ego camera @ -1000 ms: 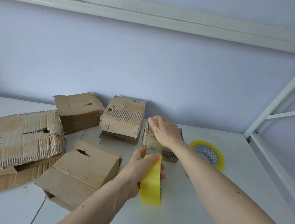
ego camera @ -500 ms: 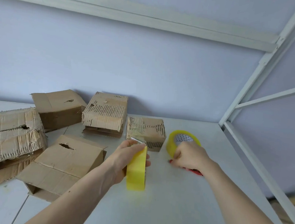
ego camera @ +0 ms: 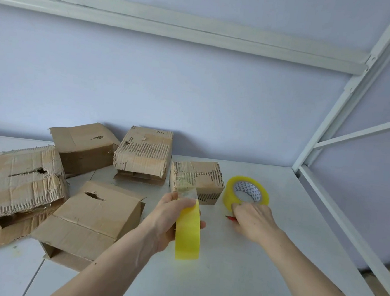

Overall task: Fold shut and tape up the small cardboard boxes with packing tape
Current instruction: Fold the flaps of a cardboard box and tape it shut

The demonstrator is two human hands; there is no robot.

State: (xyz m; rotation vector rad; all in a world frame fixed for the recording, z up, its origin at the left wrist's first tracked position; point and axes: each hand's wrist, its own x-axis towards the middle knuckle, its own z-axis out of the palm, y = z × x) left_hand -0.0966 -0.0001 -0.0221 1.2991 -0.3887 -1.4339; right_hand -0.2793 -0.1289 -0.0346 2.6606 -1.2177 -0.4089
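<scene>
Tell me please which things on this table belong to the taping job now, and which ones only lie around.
In use:
left hand holding the tape roll
small box, strip of tape on it
right hand on the red tool

Lying about:
second tape roll
four other cardboard boxes, e.g. torn box

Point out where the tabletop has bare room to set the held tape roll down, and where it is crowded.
Bare table lies between the two forearms, and right of the right hand out to the white frame. Crowded: the left side, where the cardboard boxes cluster, and around the small box, spare roll and red tool.
</scene>
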